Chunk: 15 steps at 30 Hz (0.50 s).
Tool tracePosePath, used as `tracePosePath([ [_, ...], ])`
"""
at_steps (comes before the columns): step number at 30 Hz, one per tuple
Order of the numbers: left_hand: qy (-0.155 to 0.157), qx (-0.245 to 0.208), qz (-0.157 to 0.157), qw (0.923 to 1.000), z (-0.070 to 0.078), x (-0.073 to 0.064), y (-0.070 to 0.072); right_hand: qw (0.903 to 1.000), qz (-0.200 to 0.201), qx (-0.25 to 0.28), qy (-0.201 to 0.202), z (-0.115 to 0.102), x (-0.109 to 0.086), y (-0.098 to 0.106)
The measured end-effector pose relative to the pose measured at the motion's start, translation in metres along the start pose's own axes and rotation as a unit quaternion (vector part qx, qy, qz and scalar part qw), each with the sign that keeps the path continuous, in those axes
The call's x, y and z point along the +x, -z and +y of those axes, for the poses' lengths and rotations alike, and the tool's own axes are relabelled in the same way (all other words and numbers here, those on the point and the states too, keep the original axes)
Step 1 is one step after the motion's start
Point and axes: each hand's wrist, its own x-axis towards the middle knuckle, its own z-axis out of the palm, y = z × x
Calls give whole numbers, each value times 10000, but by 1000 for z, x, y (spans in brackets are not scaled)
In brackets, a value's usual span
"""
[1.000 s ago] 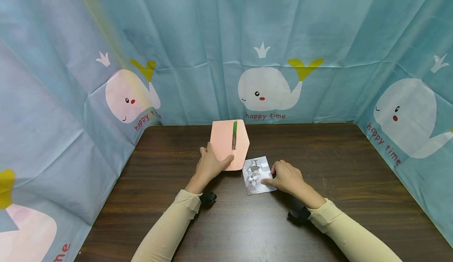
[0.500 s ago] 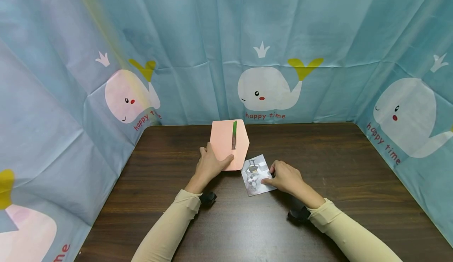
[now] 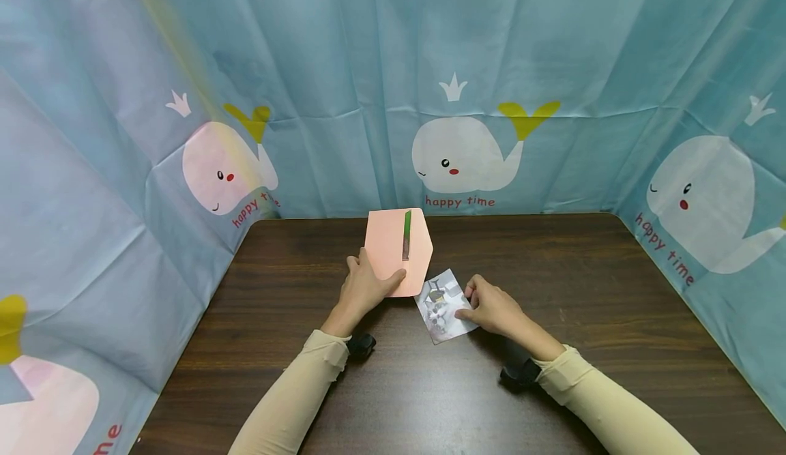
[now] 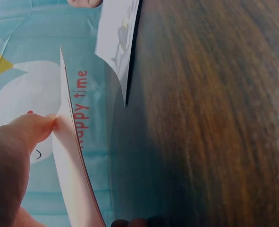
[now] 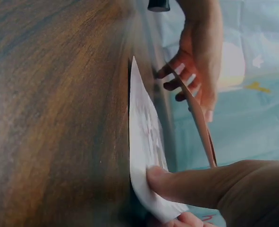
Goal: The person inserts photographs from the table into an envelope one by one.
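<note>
My left hand (image 3: 364, 288) pinches a pink envelope (image 3: 387, 237) by its lower edge, thumb on top and fingers beneath. The envelope's angled flap side points right, and a narrow green and brown strip (image 3: 406, 237) shows on its face. To its lower right is a square card (image 3: 439, 305) with a greyish printed picture. My right hand (image 3: 496, 307) pinches the card's right side; in the right wrist view its thumb (image 5: 163, 179) presses on the printed face. The card tilts and bends slightly, its upper left edge beside the envelope's lower right edge. Whether they touch, I cannot tell.
A dark wood-grain table (image 3: 552, 257) spreads under both hands. Behind it and along both sides hangs a light blue curtain (image 3: 344, 100) printed with white whales. Black wrist straps (image 3: 518, 373) sit at the sleeve cuffs.
The card has turned counterclockwise in my right hand, its left edge shifting slightly left toward the envelope and its lower corner coming nearer. My left hand and the envelope hold still.
</note>
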Motion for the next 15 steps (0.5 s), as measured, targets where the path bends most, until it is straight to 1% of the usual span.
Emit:
tracePosePath([
  [4, -8, 3, 26, 10000, 0, 0, 0, 9967, -166, 720, 328, 6, 4, 3],
  [7, -13, -8, 46, 10000, 0, 0, 0, 9934, -172, 1060, 412, 9, 8, 8],
  [10, -8, -8, 49, 10000, 0, 0, 0, 9916, 29, 1223, 422, 10, 10, 14],
  [15, 9, 5, 34, 10000, 0, 0, 1, 9884, 546, 1335, 483, 9, 14, 24],
])
